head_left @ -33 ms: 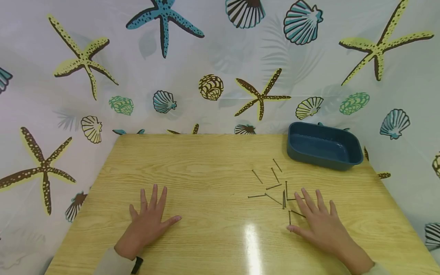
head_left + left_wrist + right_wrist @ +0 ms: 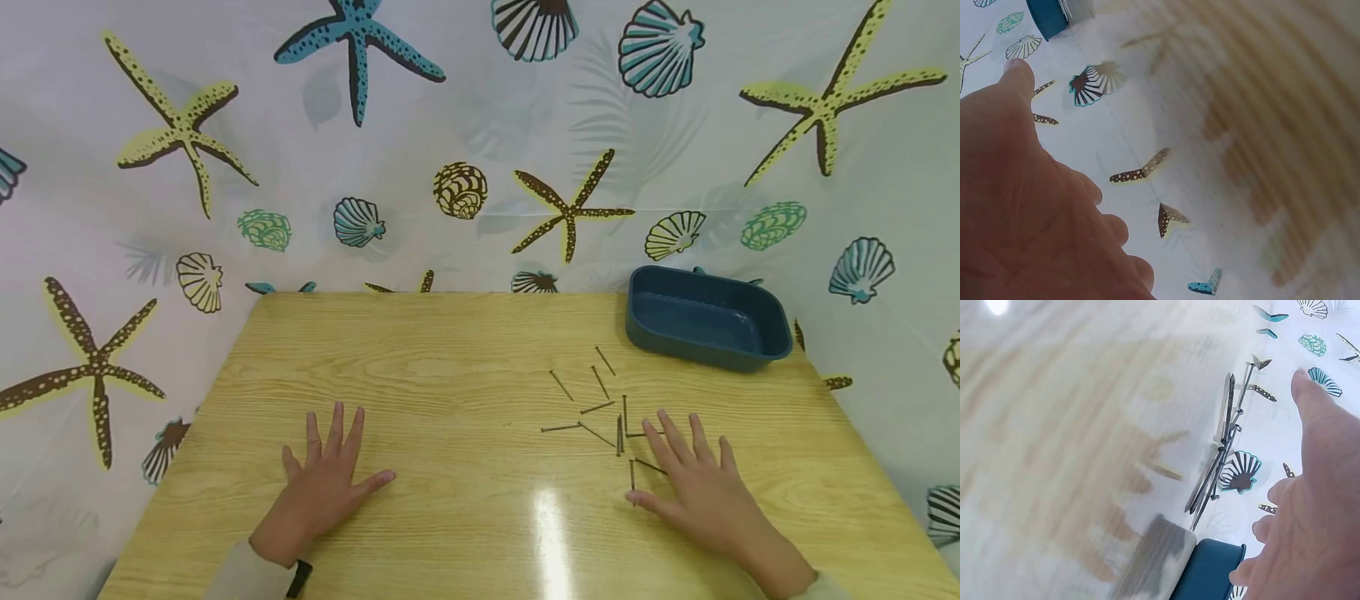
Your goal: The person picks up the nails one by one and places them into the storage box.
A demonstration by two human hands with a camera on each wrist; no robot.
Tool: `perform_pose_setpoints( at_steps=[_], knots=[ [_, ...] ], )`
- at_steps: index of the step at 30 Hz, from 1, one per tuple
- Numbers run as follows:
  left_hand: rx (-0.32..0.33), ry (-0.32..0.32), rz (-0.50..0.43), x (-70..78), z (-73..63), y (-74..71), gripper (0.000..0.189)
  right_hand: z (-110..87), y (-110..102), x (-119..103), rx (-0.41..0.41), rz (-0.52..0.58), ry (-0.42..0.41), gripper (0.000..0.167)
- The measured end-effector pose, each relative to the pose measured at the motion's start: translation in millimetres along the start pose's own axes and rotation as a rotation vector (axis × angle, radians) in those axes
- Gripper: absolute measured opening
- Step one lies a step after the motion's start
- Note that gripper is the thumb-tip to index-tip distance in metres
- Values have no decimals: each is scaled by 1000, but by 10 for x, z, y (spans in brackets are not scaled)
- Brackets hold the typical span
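My left hand [image 2: 321,492] is at the left front of the wooden table [image 2: 450,367], palm down, fingers spread and holding nothing. At the right, my right hand [image 2: 705,500] is likewise palm down with straight, spread fingers. Several long metal nails [image 2: 620,435] lie scattered in front of it and to its left. Its thumb tip overlaps the end of one nail [image 2: 632,477] in the head view, and its index finger covers part of another nail [image 2: 643,434]. The right wrist view shows the nails [image 2: 1229,415] from low down, beyond the thumb.
A dark blue open tray [image 2: 705,354] stands at the table's back right corner, beyond the nails. Behind and beside the table hangs a white cloth [image 2: 480,100] printed with starfish and shells. A bright light reflection falls on the table's front middle.
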State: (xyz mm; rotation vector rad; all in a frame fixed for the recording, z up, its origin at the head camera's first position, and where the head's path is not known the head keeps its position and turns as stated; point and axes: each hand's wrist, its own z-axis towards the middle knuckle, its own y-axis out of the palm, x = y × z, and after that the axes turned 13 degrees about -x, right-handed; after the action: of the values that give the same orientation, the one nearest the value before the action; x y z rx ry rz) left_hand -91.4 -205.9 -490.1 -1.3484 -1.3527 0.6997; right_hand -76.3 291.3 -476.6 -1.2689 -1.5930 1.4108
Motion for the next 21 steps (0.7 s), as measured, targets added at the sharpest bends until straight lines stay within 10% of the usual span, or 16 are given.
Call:
perform_pose_setpoints(
  at_steps=[21],
  knots=[
    [11,9,-6,43,35,5,93,4,-43,139,-2,59,23,86]
  ],
)
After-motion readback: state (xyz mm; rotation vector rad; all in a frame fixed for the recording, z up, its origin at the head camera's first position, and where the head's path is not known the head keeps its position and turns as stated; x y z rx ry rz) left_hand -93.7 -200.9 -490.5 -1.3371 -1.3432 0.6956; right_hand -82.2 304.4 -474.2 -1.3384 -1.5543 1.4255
